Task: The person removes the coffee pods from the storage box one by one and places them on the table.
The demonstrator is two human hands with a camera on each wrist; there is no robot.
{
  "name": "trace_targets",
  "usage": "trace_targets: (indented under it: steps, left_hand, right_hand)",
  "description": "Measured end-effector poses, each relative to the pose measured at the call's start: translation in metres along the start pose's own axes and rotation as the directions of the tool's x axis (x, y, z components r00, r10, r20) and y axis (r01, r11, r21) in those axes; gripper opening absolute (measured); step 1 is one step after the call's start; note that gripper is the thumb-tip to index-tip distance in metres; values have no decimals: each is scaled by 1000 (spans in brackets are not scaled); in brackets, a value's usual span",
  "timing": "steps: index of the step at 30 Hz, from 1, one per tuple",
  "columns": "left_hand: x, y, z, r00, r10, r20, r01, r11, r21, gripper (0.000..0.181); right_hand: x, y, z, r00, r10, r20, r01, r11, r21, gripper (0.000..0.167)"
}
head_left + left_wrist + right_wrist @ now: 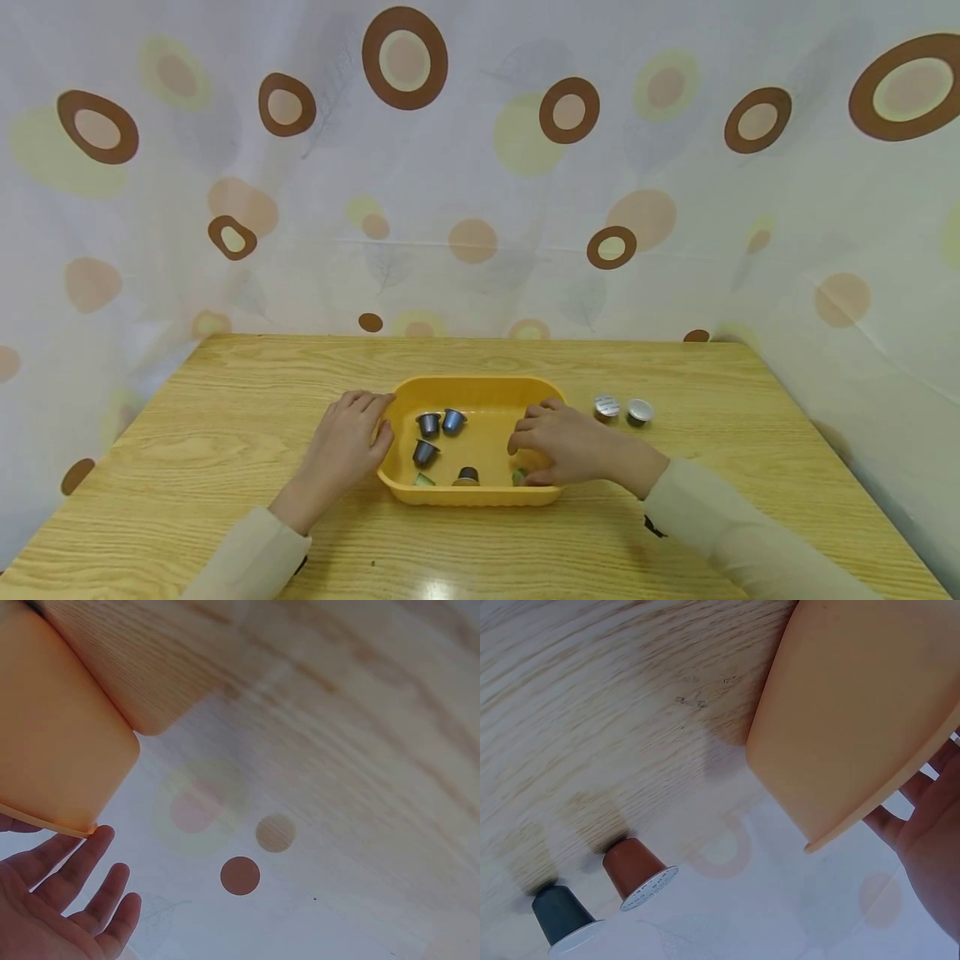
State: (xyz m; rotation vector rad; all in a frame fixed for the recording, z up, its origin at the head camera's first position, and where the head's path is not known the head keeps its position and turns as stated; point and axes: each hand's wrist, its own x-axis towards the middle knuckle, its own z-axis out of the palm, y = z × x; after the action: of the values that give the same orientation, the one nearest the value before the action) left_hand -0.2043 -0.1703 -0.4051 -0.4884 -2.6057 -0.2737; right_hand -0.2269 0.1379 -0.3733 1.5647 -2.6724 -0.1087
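Note:
A yellow tray [480, 495] stands on the wooden table with several coffee capsules in it. At its left end my left hand [347, 442] touches the rim, fingers loosely spread; the left wrist view shows the fingertips at the rim. My right hand [570, 442] reaches over the right rim, fingers bent down into the tray. A green capsule [519, 477] lies by its thumb, partly hidden; whether they touch, I cannot tell. Toward the left inside lie a blue capsule [453, 421] and two dark grey capsules [424, 452]. A black capsule [468, 474] is by the front wall.
Right of the tray, a brown capsule [634, 868] with a printed silver lid and a dark green capsule [561, 913] with a pale lid rest on the table [247, 392]. A patterned curtain [465, 183] hangs behind and at both sides.

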Motion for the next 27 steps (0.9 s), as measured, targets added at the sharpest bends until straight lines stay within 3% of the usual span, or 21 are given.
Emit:
trace_targets:
  steps: [9, 27]
  left_hand:
    - [-1, 0, 0, 1000, 0, -6, 0, 1000, -4, 32]
    - [-1, 1, 0, 1000, 1, -6, -1, 1000, -11, 33]
  right_hand:
    - [2, -2, -1, 1000, 12, 25, -13, 1000, 7, 33]
    - [5, -2, 6, 1000, -1, 2, 1, 999, 53, 22]
